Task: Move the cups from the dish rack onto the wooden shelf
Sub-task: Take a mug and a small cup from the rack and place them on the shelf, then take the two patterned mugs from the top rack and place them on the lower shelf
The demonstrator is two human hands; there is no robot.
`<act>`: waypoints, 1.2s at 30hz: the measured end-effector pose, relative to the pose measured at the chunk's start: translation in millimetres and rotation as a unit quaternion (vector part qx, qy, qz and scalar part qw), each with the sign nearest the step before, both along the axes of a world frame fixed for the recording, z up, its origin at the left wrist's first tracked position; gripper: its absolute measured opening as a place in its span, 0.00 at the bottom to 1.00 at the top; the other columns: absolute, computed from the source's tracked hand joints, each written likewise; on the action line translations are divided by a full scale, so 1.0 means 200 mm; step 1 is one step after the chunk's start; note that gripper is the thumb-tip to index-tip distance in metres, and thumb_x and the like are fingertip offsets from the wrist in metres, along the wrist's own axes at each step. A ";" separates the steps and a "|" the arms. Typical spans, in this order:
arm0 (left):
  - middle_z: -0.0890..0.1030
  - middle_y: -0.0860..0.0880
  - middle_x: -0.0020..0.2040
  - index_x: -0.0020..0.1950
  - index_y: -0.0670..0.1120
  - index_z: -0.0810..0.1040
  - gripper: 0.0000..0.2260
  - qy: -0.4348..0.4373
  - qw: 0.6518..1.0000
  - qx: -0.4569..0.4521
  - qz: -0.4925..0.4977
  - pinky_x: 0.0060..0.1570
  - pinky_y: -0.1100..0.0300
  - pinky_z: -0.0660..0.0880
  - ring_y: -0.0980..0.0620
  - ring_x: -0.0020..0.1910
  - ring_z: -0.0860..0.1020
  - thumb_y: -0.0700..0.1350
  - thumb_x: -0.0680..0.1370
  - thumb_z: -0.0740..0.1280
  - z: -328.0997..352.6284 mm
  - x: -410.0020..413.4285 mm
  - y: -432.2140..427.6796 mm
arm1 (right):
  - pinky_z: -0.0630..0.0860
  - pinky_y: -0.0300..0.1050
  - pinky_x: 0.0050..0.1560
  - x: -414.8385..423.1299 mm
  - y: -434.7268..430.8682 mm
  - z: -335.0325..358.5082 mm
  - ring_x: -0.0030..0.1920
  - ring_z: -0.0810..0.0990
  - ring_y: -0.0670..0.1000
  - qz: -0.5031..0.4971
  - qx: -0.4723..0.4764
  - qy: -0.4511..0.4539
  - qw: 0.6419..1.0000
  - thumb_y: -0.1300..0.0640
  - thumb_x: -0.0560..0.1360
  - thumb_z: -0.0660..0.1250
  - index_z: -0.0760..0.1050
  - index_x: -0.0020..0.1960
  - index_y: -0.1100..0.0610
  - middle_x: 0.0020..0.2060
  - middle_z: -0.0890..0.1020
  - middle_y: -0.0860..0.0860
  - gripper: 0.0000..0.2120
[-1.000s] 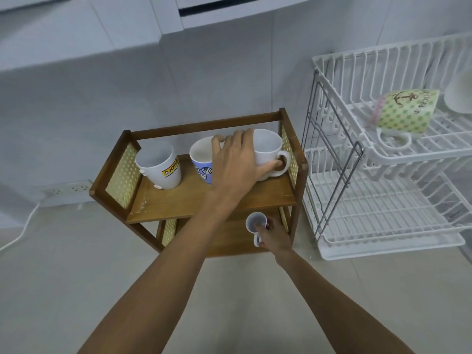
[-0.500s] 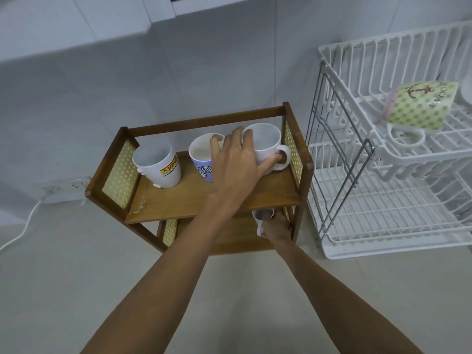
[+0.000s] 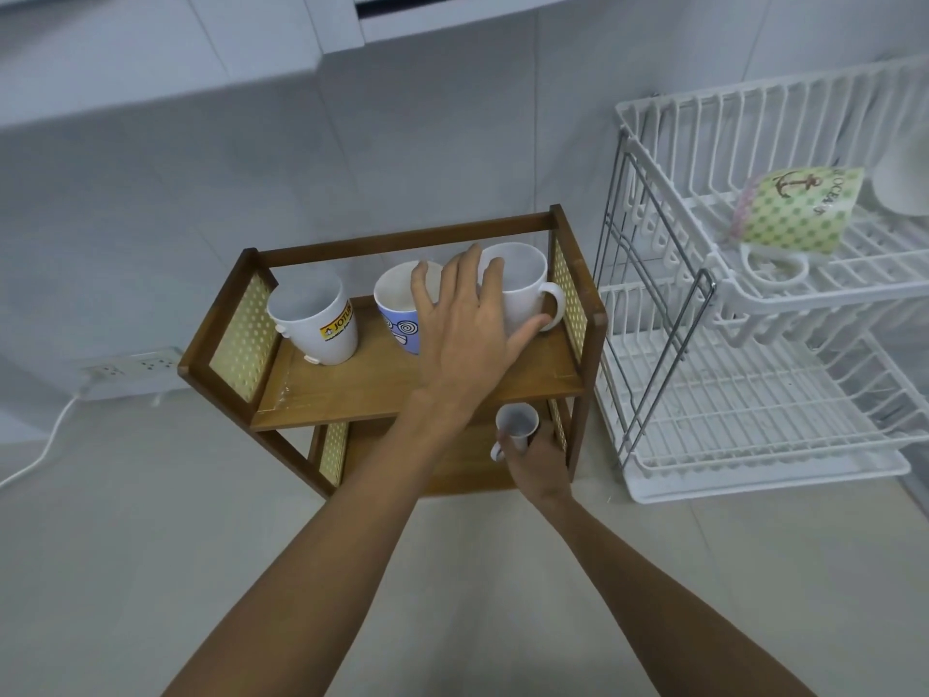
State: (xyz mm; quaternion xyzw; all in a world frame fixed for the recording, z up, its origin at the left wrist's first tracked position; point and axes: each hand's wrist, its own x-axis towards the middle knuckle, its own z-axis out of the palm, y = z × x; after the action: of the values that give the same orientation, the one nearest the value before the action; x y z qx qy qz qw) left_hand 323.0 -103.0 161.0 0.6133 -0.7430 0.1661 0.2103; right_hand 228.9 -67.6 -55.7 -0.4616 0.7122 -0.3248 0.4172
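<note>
The wooden shelf point(image 3: 382, 394) has two tiers. On its top board stand a white mug with a yellow label point(image 3: 321, 329), a blue and white mug point(image 3: 394, 314) and a large white mug point(image 3: 528, 289). My left hand point(image 3: 467, 334) hovers against the large white mug with its fingers spread, thumb near the handle. My right hand point(image 3: 535, 462) is shut on a small white cup point(image 3: 518, 425) at the right end of the lower tier. A green dotted mug with an anchor point(image 3: 799, 208) lies on its side in the top tier of the white dish rack point(image 3: 754, 379).
A white dish point(image 3: 905, 178) sits at the rack's upper right edge. A white power strip point(image 3: 135, 367) with its cable lies against the wall left of the shelf. The shelf's right post stands close to the rack's metal frame.
My left hand has loosened from the large white mug and spread its fingers. My right hand has carried the small cup slightly inward under the top board.
</note>
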 end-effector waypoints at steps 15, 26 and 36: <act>0.77 0.46 0.71 0.71 0.42 0.76 0.29 0.096 0.993 -0.038 -0.062 0.74 0.41 0.61 0.48 0.71 0.74 0.62 0.79 0.66 -0.19 -0.15 0.46 | 0.80 0.49 0.49 -0.36 0.32 0.27 0.53 0.84 0.58 0.153 -0.076 0.204 0.964 0.45 0.82 0.61 0.75 0.64 0.54 0.53 0.85 0.54 0.17; 0.82 0.48 0.63 0.70 0.45 0.76 0.26 0.184 0.975 -0.027 -0.122 0.65 0.50 0.68 0.47 0.62 0.79 0.63 0.80 0.64 -0.02 -0.83 0.76 | 0.78 0.49 0.58 -1.19 0.70 0.93 0.67 0.76 0.52 0.117 -0.237 0.364 0.893 0.44 0.82 0.61 0.70 0.75 0.51 0.69 0.78 0.47 0.23; 0.82 0.48 0.62 0.68 0.46 0.77 0.25 0.144 0.977 -0.094 -0.123 0.67 0.46 0.66 0.47 0.62 0.79 0.63 0.80 0.63 0.30 -1.41 0.69 | 0.78 0.55 0.58 -1.84 0.78 1.44 0.65 0.78 0.57 0.045 -0.303 0.420 0.854 0.46 0.81 0.63 0.71 0.73 0.52 0.65 0.80 0.52 0.22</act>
State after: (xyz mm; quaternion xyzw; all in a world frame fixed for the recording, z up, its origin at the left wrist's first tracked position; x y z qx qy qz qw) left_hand 41.2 35.8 220.4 0.5121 -0.7558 0.1179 0.3907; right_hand -138.4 88.7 232.2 -0.6891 0.6645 -0.2811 -0.0679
